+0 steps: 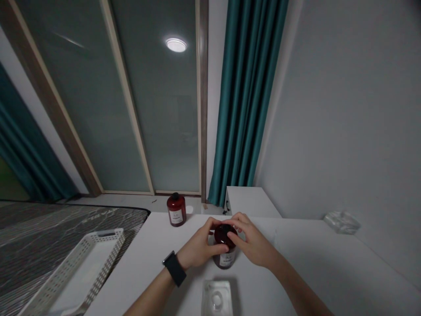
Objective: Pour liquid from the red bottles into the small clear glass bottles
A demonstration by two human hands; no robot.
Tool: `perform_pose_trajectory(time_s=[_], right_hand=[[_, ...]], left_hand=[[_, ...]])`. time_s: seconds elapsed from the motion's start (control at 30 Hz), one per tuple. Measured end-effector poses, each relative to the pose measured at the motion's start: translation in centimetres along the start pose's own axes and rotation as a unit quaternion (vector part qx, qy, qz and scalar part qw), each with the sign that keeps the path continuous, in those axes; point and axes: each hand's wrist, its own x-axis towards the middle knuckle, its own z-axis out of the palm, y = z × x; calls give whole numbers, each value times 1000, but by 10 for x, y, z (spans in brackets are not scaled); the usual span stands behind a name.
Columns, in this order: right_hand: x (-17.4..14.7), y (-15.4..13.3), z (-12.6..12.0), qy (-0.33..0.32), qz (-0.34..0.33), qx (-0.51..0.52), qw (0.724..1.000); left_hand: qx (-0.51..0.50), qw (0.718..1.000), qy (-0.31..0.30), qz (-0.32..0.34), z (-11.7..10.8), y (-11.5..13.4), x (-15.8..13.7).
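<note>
A dark red bottle (225,241) with a black top and a white label stands on the white table, between my two hands. My left hand (205,248), with a dark watch on its wrist, is wrapped round the bottle's left side, thumb across its front. My right hand (248,241) is closed at the bottle's top, fingers and thumb around the dark cap (225,227); the fingertips partly cover it. A second red bottle (176,210) with a black cap stands upright at the table's far left. Nearest me lies a clear plastic tray (217,298) with a round hollow.
A white perforated basket (103,263) lies left of the table (296,272) on a dark striped surface (128,217). Crumpled clear plastic (342,222) rests at the far right by the wall. Behind stand a white cabinet (251,199) and a teal curtain (246,109).
</note>
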Motion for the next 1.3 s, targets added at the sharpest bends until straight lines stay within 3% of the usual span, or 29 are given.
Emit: perform_pose_trajectory(time_s=[0.17, 0.4, 0.8, 1.0, 1.1, 1.3], right_hand=[[2, 0, 7, 51, 55, -12, 997], [1, 6, -2, -12, 18, 42, 999], [0, 4, 6, 11, 26, 15, 999], [2, 3, 0, -30, 17, 20, 999], [2, 6, 0, -21, 11, 19, 1000], [2, 9, 6, -6, -4, 3, 1000]], left_hand=[[4, 1000, -2, -16, 1, 4, -1], [-7, 1000, 3, -20, 3, 7, -1], [-4, 1000, 0, -15, 4, 10, -1], [-1, 1000, -4, -19, 1, 10, -1], [-7, 1000, -6, -19, 3, 12, -1], [23, 999, 27, -27, 11, 20, -5]])
